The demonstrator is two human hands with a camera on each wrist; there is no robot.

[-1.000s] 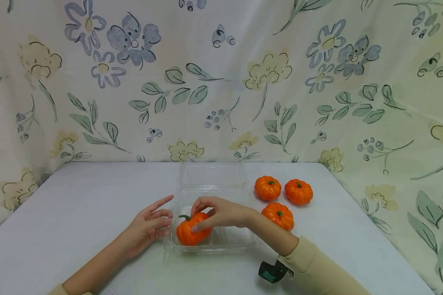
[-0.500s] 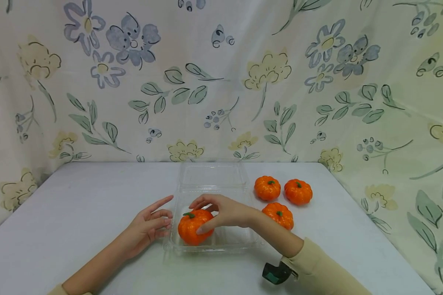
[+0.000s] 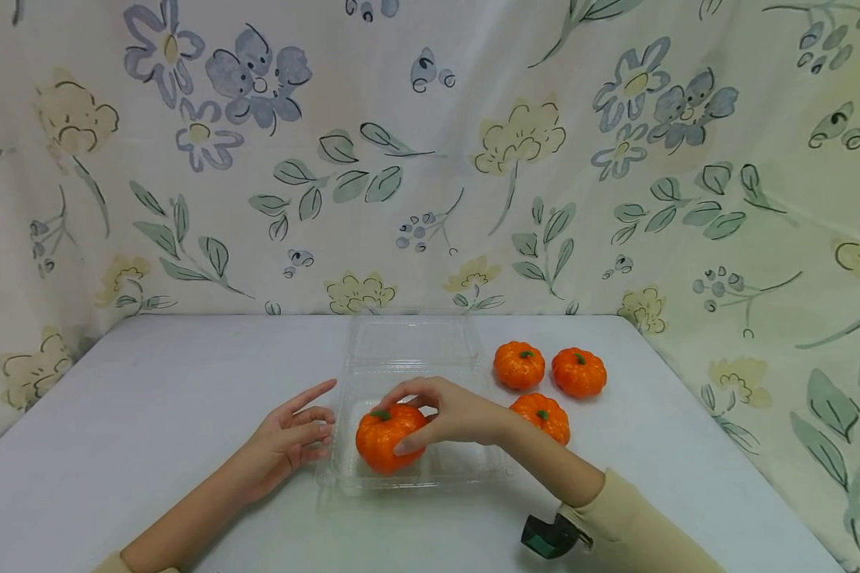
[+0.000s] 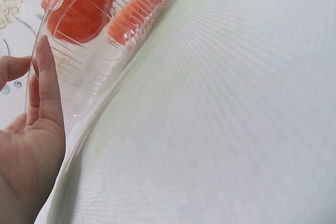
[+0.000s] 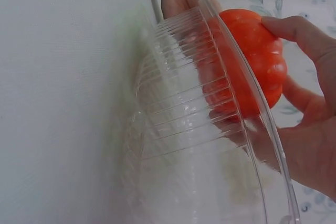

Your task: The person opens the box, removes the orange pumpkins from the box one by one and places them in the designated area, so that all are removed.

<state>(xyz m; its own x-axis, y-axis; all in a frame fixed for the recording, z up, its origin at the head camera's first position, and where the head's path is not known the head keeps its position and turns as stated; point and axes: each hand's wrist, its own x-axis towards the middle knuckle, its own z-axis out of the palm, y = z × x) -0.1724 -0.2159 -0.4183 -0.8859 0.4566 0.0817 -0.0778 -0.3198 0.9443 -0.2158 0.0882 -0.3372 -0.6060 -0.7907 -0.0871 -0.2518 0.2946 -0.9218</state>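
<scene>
My right hand grips a small orange pumpkin with a green stem, thumb on its near side and fingers over its back. The pumpkin is in the left half of a clear plastic clamshell container, whose lid lies open toward the back. In the right wrist view, the pumpkin shows partly above the container's ribbed wall, its lower part seen through the plastic. My left hand is at the container's left side with fingers extended. In the left wrist view, its fingertips lie right along the clear wall.
Three more orange pumpkins stand on the white table to the right: one at the back, one farther right, and one nearer, partly behind the right forearm. A flowered cloth hangs behind the table.
The pumpkin has shifted slightly right inside the container and turned more upright, with my right hand moving right along with it. My left hand has stayed in place.
</scene>
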